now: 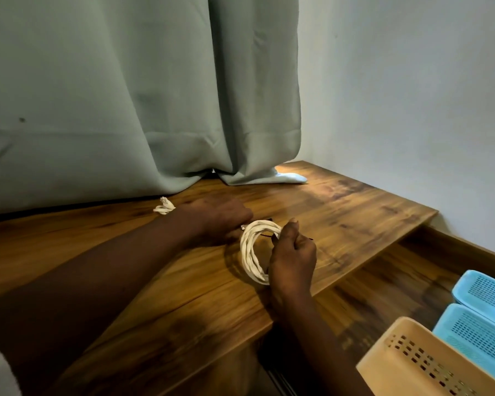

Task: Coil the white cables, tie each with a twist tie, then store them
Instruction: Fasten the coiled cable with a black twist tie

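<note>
No readable text, label, brand, number or sign shows anywhere in view.

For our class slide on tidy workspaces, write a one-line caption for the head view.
Both hands, left hand and right hand, hold a coiled white cable over a wooden table.

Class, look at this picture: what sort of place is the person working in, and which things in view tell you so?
Probably a room in a home, at a wooden desk set in a corner. Clues: a long grey-green curtain hanging onto the desk, a plain painted wall, and plastic storage baskets on the wood floor beside it.
</note>
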Available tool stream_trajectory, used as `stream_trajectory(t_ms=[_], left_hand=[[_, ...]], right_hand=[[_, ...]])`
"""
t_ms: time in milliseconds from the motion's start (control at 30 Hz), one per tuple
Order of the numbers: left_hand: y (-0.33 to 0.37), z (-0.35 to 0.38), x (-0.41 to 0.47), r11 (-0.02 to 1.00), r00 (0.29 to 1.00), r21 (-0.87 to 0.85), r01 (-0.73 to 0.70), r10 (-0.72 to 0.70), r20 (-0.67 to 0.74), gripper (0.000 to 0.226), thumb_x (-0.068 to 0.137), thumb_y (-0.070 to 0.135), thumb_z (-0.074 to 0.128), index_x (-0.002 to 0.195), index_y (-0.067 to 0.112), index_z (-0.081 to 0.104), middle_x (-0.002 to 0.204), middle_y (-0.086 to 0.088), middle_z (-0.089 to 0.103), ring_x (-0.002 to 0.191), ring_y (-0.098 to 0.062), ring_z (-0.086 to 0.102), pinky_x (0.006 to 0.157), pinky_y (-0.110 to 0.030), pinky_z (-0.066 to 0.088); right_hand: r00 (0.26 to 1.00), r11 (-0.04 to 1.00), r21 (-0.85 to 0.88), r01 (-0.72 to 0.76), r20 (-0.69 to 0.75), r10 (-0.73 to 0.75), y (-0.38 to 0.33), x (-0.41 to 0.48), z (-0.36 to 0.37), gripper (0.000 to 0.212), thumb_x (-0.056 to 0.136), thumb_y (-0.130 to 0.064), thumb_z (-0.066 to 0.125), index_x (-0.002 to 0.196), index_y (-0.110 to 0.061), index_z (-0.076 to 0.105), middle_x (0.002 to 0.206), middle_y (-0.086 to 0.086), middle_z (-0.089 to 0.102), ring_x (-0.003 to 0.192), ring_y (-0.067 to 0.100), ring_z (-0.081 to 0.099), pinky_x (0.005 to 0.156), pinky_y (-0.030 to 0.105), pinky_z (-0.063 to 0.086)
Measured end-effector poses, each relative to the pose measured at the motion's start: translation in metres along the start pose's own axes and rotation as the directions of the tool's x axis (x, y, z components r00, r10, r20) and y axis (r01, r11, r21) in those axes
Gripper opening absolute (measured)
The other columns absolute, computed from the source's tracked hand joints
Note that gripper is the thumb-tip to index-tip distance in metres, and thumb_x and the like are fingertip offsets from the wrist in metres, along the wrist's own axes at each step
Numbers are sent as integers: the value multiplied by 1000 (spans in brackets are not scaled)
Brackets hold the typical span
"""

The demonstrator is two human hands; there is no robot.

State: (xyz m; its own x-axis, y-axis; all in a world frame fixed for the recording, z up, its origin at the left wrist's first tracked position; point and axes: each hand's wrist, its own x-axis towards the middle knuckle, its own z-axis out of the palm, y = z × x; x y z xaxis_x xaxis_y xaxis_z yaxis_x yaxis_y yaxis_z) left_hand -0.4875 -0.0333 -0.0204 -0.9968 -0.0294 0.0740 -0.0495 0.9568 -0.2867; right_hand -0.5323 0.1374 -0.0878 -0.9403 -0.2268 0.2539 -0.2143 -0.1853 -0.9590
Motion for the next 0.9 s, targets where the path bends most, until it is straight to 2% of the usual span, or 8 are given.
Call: stream_trajectory(t_ms=[133, 300, 400, 500, 600, 733, 833, 900], left_hand=[[-2, -31, -34, 976, 976, -182, 121, -150, -156, 12, 90, 29, 68, 96, 27, 59, 79, 10, 57, 72, -12, 53, 68, -34, 43], [-1, -59, -120, 787, 879, -566, 245, -426, -212, 13, 85, 13, 75, 91, 25, 77, 77, 5, 73, 69, -7, 67, 64, -26, 49], [-3, -61, -179, 657, 818, -696, 290, -548, -176, 13, 89, 11, 73, 88, 22, 80, 69, 4, 73, 56, -3, 63, 54, -16, 48], [-12, -55, -234, 486, 759, -813, 321, -646, -87, 14, 96, 7, 68, 93, 13, 79, 66, -1, 71, 49, -5, 59, 47, -23, 48], [-29, -46, -285, 425, 672, -814, 395, -738, -59, 13, 98, 9, 67, 93, 13, 78, 68, -2, 72, 53, -13, 59, 48, -25, 51], [-50, -33, -333, 443, 539, -727, 525, -834, -118, 14, 98, 14, 69, 90, 20, 79, 75, 3, 71, 56, -9, 65, 48, -22, 52], [-64, -22, -360, 456, 468, -668, 587, -865, -179, 13, 96, 14, 69, 90, 20, 79, 78, 11, 71, 66, -13, 68, 54, -26, 54], [-74, -15, -373, 493, 465, -598, 631, -858, -217, 13, 96, 13, 68, 94, 20, 79, 87, 7, 74, 78, -15, 68, 70, -28, 50]], right_hand=[[997, 998, 49, -33, 77, 29, -3, -2, 0, 67, 105, -55, 42, 53, -16, 56, 45, -5, 51, 52, 25, 56, 68, 57, 57], [952, 992, 130, -5, 305, -36, -20, -18, -3, 57, 108, -47, 43, 63, -13, 49, 47, -2, 43, 42, 12, 38, 50, 30, 37], [865, 984, 154, 88, 479, -152, -24, -48, 13, 59, 104, -53, 45, 69, -6, 53, 53, 7, 42, 44, 17, 36, 47, 28, 30], [719, 962, 185, 200, 639, -272, -38, -84, 46, 56, 105, -50, 47, 61, -15, 51, 51, 0, 44, 45, 13, 37, 45, 30, 30], [526, 856, 208, 474, 713, -464, -54, -112, 93, 57, 108, -41, 46, 54, -24, 43, 46, -12, 42, 43, 4, 37, 46, 35, 29], [329, 708, 217, 672, 770, -548, -64, -134, 150, 56, 107, -38, 46, 53, -29, 36, 43, -11, 37, 41, 6, 38, 47, 33, 27], [263, 657, 242, 714, 777, -573, -59, -149, 180, 57, 107, -34, 48, 51, -30, 34, 42, -12, 40, 39, 5, 39, 46, 24, 25], [291, 690, 253, 678, 770, -568, -50, -159, 196, 59, 108, -30, 50, 51, -31, 34, 43, -15, 43, 39, 4, 38, 47, 19, 23]])
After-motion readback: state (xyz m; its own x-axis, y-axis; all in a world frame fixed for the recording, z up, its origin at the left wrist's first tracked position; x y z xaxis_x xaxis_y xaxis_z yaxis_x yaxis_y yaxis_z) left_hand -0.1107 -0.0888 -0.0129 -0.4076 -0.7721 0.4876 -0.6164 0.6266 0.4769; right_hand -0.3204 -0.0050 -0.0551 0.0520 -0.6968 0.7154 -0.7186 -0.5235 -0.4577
